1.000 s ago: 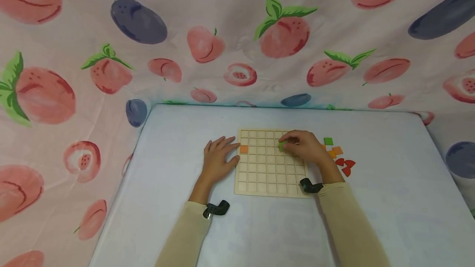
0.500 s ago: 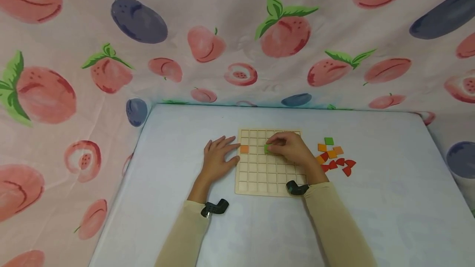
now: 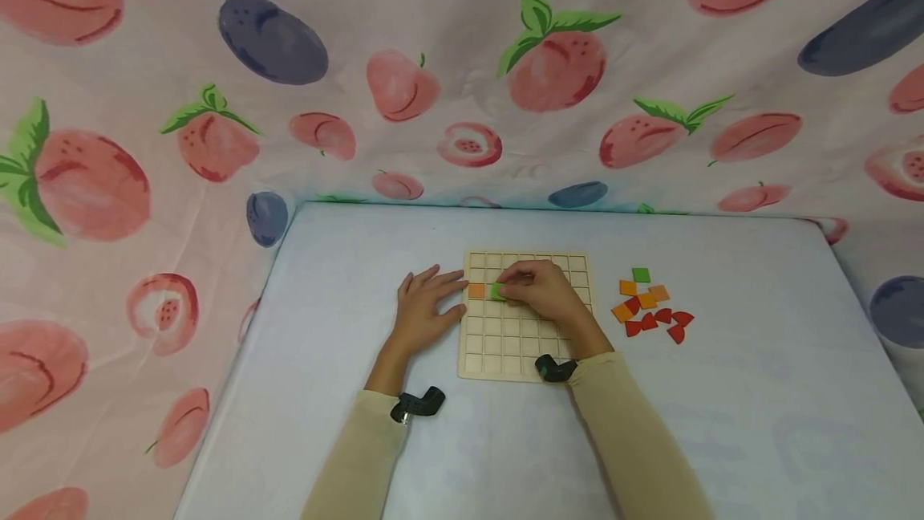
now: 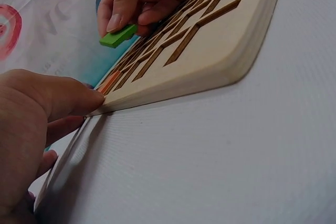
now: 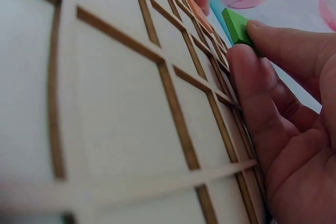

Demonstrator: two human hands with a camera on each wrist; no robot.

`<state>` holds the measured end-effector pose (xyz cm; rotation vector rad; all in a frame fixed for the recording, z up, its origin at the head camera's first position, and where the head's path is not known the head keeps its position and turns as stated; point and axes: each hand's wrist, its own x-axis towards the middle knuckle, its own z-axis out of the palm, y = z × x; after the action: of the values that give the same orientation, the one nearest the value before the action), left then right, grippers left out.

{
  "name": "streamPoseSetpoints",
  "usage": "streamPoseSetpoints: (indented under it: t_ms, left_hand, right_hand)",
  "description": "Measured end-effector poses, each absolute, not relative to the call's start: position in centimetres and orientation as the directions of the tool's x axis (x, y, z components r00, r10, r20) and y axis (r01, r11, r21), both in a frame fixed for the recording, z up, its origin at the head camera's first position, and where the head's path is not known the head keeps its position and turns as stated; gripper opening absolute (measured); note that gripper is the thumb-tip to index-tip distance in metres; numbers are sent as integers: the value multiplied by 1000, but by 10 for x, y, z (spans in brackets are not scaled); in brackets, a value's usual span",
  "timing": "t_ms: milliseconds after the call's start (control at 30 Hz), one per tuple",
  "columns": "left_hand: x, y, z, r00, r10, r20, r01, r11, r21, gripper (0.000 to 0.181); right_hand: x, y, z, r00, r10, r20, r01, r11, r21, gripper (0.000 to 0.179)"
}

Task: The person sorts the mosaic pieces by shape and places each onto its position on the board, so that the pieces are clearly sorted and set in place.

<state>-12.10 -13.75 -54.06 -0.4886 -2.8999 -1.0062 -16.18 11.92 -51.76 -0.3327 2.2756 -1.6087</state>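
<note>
A wooden grid board (image 3: 500, 347) lies flat on the white table. One orange square tile (image 3: 476, 290) sits in a cell at its left edge. My right hand (image 3: 537, 289) pinches a green square tile (image 3: 497, 292) between thumb and finger, just right of the orange one. In the left wrist view that green tile (image 4: 118, 36) is tilted and held above the board. My left hand (image 3: 422, 311) has its fingers spread, with thumb and fingertips touching the board's left edge. The right wrist view shows the pinched green tile (image 5: 237, 25) over the grid's far side.
Right of the board lie loose tiles: a green square (image 3: 641, 274), several orange squares (image 3: 658, 293) and several red quarter-round pieces (image 3: 676, 334). A fruit-print cloth (image 3: 404, 175) hangs behind the table (image 3: 780, 327). A dark camera is strapped to each wrist.
My right hand has carried the green tile leftward across the board, close to the orange tile. More of the loose tiles on the right have come into view. The left hand stays at the edge.
</note>
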Motion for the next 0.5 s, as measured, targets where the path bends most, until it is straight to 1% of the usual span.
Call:
streamPoseSetpoints:
  t_ms: [167, 333, 500]
  left_hand:
    - [-121, -138, -541, -952, 274, 135, 298, 742, 600, 42]
    - [-121, -137, -542, -954, 273, 124, 292, 747, 598, 42]
    - [-121, -137, -542, -953, 273, 131, 296, 748, 594, 42]
  right_hand:
    - [-163, 113, -522, -925, -341, -167, 45, 339, -940, 17]
    - [-163, 107, -522, -939, -266, -218, 117, 351, -929, 17]
    - [-164, 103, -523, -944, -226, -240, 141, 383, -913, 15]
